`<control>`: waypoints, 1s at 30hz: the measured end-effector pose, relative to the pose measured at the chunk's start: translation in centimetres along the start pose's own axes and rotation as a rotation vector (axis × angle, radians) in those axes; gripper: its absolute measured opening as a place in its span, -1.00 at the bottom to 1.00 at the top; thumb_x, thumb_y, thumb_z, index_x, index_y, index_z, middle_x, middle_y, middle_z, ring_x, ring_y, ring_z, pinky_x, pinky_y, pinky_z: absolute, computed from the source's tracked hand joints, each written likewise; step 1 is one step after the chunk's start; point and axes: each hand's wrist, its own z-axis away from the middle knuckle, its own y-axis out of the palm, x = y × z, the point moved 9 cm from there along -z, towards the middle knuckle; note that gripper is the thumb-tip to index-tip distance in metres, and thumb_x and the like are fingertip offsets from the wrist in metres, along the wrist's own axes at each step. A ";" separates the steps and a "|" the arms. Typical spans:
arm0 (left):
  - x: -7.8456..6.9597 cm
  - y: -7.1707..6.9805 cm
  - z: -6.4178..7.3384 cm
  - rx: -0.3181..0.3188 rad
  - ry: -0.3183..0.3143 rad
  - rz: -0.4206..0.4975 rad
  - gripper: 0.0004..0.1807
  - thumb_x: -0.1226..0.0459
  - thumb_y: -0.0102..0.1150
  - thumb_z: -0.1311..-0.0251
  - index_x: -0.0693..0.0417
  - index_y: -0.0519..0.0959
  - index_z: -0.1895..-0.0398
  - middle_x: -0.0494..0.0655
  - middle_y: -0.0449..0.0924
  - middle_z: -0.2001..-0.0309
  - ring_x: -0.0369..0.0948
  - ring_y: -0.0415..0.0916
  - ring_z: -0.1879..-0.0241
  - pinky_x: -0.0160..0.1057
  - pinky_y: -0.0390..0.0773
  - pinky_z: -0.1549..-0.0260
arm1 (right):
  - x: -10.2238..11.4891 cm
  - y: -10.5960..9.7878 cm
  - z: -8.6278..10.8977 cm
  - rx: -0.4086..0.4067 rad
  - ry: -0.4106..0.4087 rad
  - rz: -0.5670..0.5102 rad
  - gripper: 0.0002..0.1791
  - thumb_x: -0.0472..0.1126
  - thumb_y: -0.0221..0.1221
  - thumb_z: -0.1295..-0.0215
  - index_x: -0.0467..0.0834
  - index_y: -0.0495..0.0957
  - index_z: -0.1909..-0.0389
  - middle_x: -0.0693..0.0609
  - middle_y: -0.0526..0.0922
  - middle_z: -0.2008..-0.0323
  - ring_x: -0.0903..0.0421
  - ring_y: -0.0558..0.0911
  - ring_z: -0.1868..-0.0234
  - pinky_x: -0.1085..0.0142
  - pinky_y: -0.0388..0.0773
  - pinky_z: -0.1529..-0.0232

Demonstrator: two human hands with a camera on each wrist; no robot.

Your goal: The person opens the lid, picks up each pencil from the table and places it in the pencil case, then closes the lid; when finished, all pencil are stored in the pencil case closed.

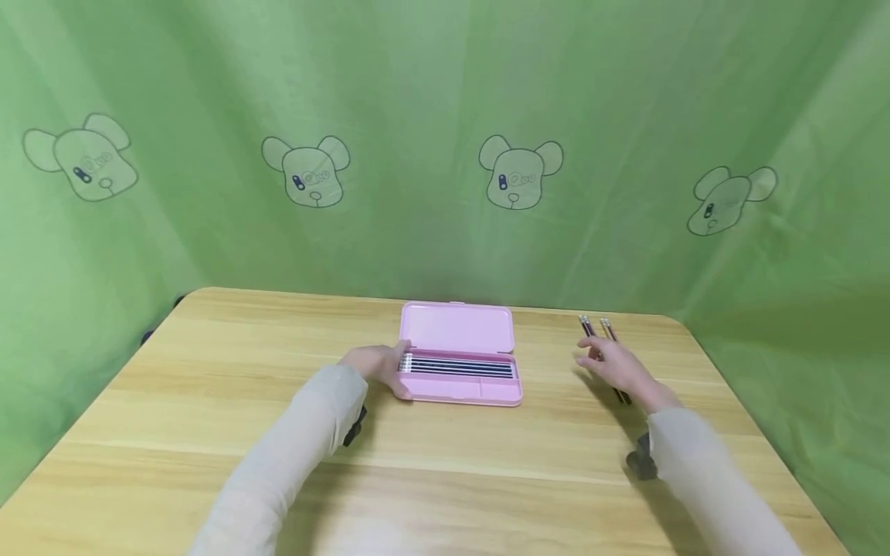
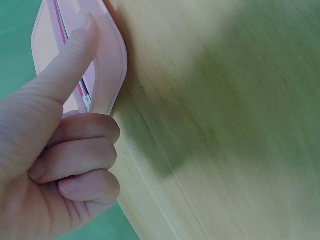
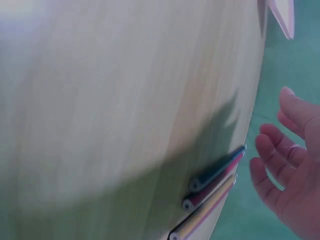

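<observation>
A pink pencil case (image 1: 445, 388) lies with its lid raised at the back middle of the table. Several dark striped pencils (image 1: 459, 366) fill its long compartment, erasers toward the left. My left hand (image 2: 55, 140) grips the case's left end, thumb along the near side in the left wrist view. Off to the right, more pencils (image 1: 585, 326) lie in two small groups. My right hand (image 1: 619, 368) hovers over them in the head view, fingers parted and slightly bent, holding nothing. In the right wrist view, these loose pencils (image 3: 217, 170) show apart from the fingertips (image 3: 258, 165).
The wooden table (image 1: 208, 371) has rounded far corners. Green curtains (image 1: 417, 93) with printed bear heads enclose the back and sides. A small front compartment in the case, at its right, shows no pencils. Dark devices (image 1: 642, 457) sit under both wrists.
</observation>
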 end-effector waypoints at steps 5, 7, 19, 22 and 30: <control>0.2 0.0 0.0 -0.001 0.006 0.028 0.23 -0.10 0.39 0.24 -0.01 -0.17 -0.44 0.11 0.10 -0.36 0.01 0.06 -0.33 -0.05 0.11 -0.29 | -0.7 -0.1 0.4 0.036 0.034 0.022 -0.51 -0.17 0.14 -0.22 -0.53 0.38 0.04 -0.13 0.48 0.47 0.02 0.45 0.44 0.18 0.42 0.43; 0.2 0.1 0.0 -0.002 0.005 0.029 0.22 -0.10 0.38 0.25 -0.01 -0.16 -0.44 0.11 0.10 -0.36 0.01 0.06 -0.33 -0.04 0.12 -0.29 | -0.5 0.0 0.5 0.061 0.094 0.063 -0.52 -0.25 0.14 -0.20 -0.56 0.35 0.01 -0.27 0.51 0.39 -0.14 0.50 0.33 0.05 0.47 0.29; 0.3 0.0 -0.5 0.014 -0.022 -0.001 0.29 -0.16 0.39 0.31 -0.02 -0.19 -0.44 0.09 0.06 -0.38 -0.01 0.03 -0.34 -0.05 0.12 -0.29 | -1.0 0.1 0.6 0.066 0.171 0.118 -0.53 -0.35 0.17 -0.09 -0.57 0.35 0.02 -0.56 0.40 0.09 -0.46 0.32 0.00 -0.24 0.28 -0.03; 0.2 -0.1 -0.4 0.011 -0.017 0.004 0.28 -0.15 0.39 0.31 -0.02 -0.18 -0.44 0.09 0.08 -0.37 -0.01 0.05 -0.34 -0.06 0.12 -0.29 | -1.3 0.3 0.6 0.083 0.187 0.129 -0.53 -0.38 0.17 -0.07 -0.57 0.34 0.03 -0.57 0.39 0.09 -0.47 0.33 0.00 -0.24 0.30 -0.01; 0.1 -0.1 0.2 0.004 0.000 0.019 0.23 -0.11 0.36 0.22 -0.02 -0.20 -0.44 0.09 0.04 -0.38 -0.01 0.02 -0.35 -0.06 0.10 -0.30 | -2.2 1.3 0.2 0.137 0.152 0.116 -0.49 -0.42 0.24 0.03 -0.50 0.36 0.03 -0.46 0.51 0.23 -0.36 0.49 0.14 -0.13 0.47 0.15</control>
